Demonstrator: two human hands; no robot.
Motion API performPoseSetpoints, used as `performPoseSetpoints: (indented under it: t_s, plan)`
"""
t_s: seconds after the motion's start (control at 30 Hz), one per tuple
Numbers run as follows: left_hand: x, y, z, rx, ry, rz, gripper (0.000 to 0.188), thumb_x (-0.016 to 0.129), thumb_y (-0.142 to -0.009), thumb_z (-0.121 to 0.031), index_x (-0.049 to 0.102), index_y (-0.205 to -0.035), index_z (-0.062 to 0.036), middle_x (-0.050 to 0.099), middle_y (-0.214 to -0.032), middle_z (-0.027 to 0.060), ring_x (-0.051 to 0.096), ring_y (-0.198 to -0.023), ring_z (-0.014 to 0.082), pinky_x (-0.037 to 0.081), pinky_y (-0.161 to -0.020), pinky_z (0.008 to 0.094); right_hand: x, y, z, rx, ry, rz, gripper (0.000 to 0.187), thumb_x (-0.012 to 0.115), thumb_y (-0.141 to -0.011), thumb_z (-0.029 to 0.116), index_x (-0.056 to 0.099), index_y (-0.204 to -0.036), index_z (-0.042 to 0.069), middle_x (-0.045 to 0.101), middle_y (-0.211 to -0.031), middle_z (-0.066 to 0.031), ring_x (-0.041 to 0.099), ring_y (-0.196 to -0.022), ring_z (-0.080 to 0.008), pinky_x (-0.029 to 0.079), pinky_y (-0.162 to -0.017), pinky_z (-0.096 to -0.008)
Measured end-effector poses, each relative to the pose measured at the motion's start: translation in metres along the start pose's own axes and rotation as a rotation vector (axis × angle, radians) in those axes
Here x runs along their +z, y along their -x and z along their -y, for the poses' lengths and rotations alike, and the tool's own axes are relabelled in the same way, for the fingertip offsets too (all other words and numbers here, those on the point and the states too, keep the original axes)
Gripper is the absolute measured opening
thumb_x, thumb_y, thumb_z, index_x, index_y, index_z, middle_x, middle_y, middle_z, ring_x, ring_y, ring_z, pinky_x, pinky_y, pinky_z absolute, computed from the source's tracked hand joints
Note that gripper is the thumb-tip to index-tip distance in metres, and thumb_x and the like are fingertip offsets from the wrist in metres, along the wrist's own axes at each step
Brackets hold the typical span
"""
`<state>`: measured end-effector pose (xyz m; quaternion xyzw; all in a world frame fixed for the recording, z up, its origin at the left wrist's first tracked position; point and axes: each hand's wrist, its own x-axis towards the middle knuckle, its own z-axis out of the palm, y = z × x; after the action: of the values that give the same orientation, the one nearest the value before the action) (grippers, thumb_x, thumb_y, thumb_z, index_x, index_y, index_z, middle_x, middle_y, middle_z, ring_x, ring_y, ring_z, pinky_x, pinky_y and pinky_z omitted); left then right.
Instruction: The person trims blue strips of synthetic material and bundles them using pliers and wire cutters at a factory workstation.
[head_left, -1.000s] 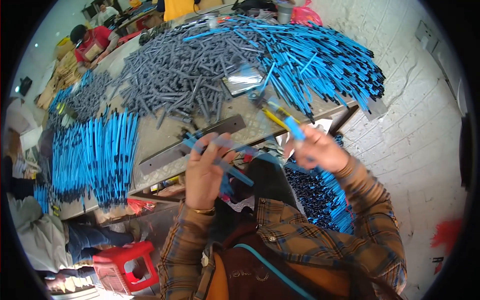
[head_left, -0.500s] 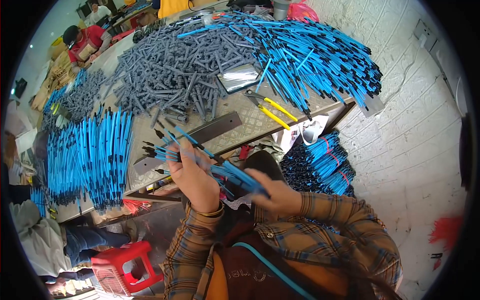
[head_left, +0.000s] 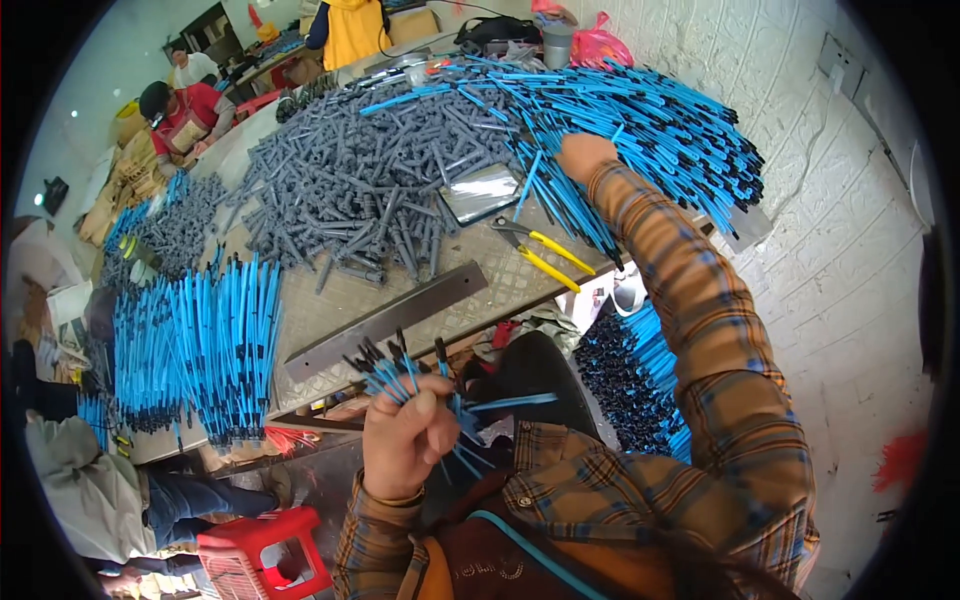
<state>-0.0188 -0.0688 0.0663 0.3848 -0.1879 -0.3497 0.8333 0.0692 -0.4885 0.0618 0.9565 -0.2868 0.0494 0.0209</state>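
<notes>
My left hand (head_left: pixel 408 435) is closed around a loose bunch of thin blue tubes (head_left: pixel 395 378) with black ends, held above my lap in front of the table edge. Some of these tubes stick out to the right and below the fist. My right hand (head_left: pixel 586 157) is stretched out to the large pile of blue tubes with black ends (head_left: pixel 680 130) at the table's right. Its fingers are curled down among the tubes, and whatever they pinch is hidden.
Grey plastic anchors (head_left: pixel 370 160) are heaped mid-table. Nearby lie a phone (head_left: pixel 480 194), yellow-handled pliers (head_left: pixel 545 252) and a metal bar (head_left: pixel 390 318). More blue tubes (head_left: pixel 200 345) lie at left; bundles (head_left: pixel 640 370) sit below right. A red stool (head_left: pixel 265 550) and other people are at left.
My right hand has left the bunch beside my left hand and moved up to the pile at right. My left hand, still holding its tubes, has come slightly lower.
</notes>
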Motion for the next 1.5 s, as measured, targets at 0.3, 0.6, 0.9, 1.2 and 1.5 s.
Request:
performPoseSetpoints:
  t_s: [0.3, 0.6, 0.9, 1.2, 1.5]
  plan:
    - [-0.031, 0.009, -0.010, -0.031, -0.149, -0.001, 0.018, 0.050, -0.088, -0.014, 0.055, -0.101, -0.0019, 0.058, -0.064, 0.0146, 0.040, -0.041, 0.0108, 0.034, -0.041, 0.0253, 0.019, -0.038, -0.042, 0.235, -0.254, -0.348, 0.030, 0.049, -0.082, 0.029, 0.059, -0.087, 0.001, 0.061, -0.089, -0.0216, 0.060, -0.086, -0.0353, 0.048, -0.073, -0.0426]
    - [-0.040, -0.001, -0.007, -0.128, 0.068, -0.019, 0.020, 0.051, -0.087, -0.007, 0.055, -0.103, 0.0026, 0.061, -0.098, 0.0217, 0.061, -0.073, 0.0212, 0.048, -0.068, 0.0301, -0.028, 0.112, -0.022, -0.276, 0.096, 0.234, 0.037, 0.047, -0.084, 0.033, 0.061, -0.074, 0.000, 0.062, -0.073, -0.0179, 0.060, -0.065, -0.0364, 0.049, -0.061, -0.0436]
    - [-0.027, -0.001, 0.003, -0.074, -0.103, 0.071, 0.029, 0.055, -0.083, -0.006, 0.053, -0.112, -0.0013, 0.055, -0.112, 0.0242, 0.056, -0.101, 0.0350, 0.041, -0.091, 0.0420, 0.029, 0.097, -0.048, 0.004, -0.154, -0.183, 0.029, 0.048, -0.084, 0.027, 0.053, -0.095, 0.001, 0.059, -0.073, -0.0215, 0.058, -0.066, -0.0375, 0.048, -0.062, -0.0458]
    - [-0.024, -0.002, 0.004, -0.098, -0.065, 0.014, 0.034, 0.054, -0.084, -0.006, 0.050, -0.117, 0.0007, 0.053, -0.115, 0.0240, 0.053, -0.106, 0.0356, 0.039, -0.094, 0.0443, 0.014, 0.078, -0.032, -0.122, -0.143, -0.478, 0.031, 0.050, -0.080, 0.026, 0.053, -0.101, 0.003, 0.062, -0.083, -0.0185, 0.060, -0.076, -0.0354, 0.048, -0.069, -0.0448]
    - [-0.037, 0.010, 0.000, -0.085, -0.036, -0.012, 0.035, 0.052, -0.086, -0.008, 0.048, -0.119, 0.0005, 0.053, -0.115, 0.0229, 0.053, -0.107, 0.0342, 0.039, -0.093, 0.0431, 0.038, 0.034, -0.044, 0.130, -0.172, -0.084, 0.030, 0.046, -0.081, 0.024, 0.054, -0.098, 0.001, 0.061, -0.095, -0.0211, 0.059, -0.088, -0.0373, 0.048, -0.075, -0.0449]
